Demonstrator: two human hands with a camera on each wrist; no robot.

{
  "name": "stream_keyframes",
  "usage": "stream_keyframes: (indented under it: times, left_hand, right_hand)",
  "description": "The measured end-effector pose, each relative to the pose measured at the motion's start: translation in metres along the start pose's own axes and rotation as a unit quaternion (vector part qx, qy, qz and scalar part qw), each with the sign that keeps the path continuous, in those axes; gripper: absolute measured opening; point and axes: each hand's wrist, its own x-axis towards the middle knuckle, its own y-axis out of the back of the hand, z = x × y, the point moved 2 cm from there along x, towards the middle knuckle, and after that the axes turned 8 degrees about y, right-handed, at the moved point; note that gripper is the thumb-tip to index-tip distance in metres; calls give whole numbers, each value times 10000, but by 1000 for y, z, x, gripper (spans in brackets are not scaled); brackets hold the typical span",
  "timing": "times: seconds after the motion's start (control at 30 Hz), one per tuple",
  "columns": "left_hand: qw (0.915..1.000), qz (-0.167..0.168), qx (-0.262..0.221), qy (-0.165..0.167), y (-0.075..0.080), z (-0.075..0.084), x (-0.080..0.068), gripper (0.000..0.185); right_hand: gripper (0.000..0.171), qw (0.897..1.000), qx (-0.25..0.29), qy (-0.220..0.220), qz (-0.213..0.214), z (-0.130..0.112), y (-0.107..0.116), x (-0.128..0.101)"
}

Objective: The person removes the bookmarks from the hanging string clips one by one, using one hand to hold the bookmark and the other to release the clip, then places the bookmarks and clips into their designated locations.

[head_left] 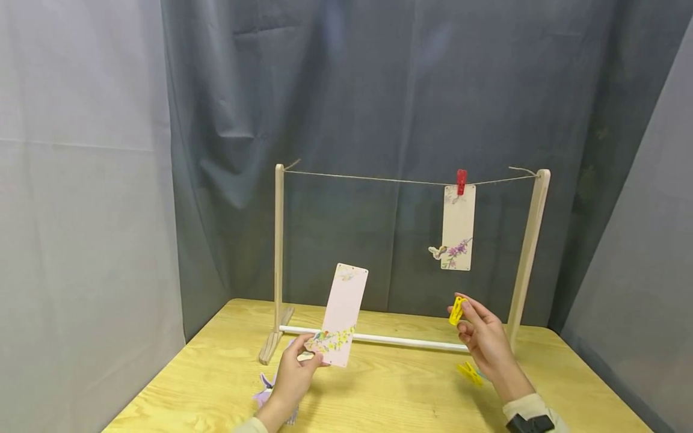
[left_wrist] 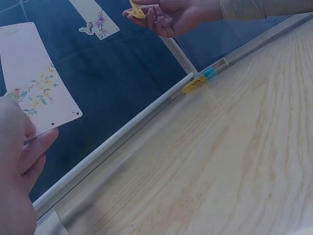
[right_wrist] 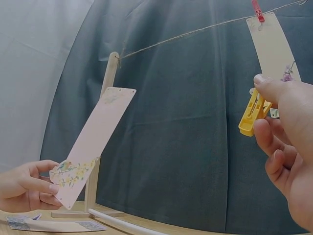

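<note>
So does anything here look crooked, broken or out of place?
Nothing looks damaged. Only small things: the wooden frame's right post leans inward, and a spare yellow clothespin lies loose on the table beside the right hand. The hung card hangs straight.

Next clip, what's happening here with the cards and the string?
A person stands at a wooden table with a small wooden frame strung with twine. The left hand holds a pink floral card upright by its lower end. The right hand pinches a yellow clothespin. One card already hangs from the twine under a red clothespin. Another yellow clothespin and more cards lie on the table.
</note>
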Motion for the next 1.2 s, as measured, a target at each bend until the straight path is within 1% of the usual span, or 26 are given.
stream_keyframes:
  times: [0.13,0.4,0.47,0.6,0.8,0.9,1.0,1.1,1.2]
  left_hand:
    - [9999,56,-100,21,3,2,-3,47]
    - [9998,-77,-169,-75,3,1,-6,42]
    - [9999,-47,-148,-76,4,1,-8,43]
    - [9999,36,-112,7,7,1,-12,44]
    - [10000,-59,-2,75,11,2,-17,46]
    - [10000,-31,6,76,14,5,-20,46]
    - [9999,19,-48,124,19,9,-24,47]
    - [9996,66,-122,258,24,11,-31,49]
    - [9993,124,-135,324,30,12,-37,51]
  right_hand:
    - [30,10000,-12,19,-9,0,-1,1]
    - [29,10000,18,-43,32,0,-1,-3]
    - [29,10000,-24,-59,33,1,-3,-4]
    - [28,9999,-118,-119,-6,4,-6,-4]
    - [28,9997,-209,-145,33,3,-5,-5]
    - [28,9996,-227,-182,47,3,-3,-7]
    - [29,9991,-355,-202,62,2,1,-9]
    - [29,9985,-490,-253,45,-1,4,-13]
    - [31,9976,-608,-345,18,-4,8,-17]
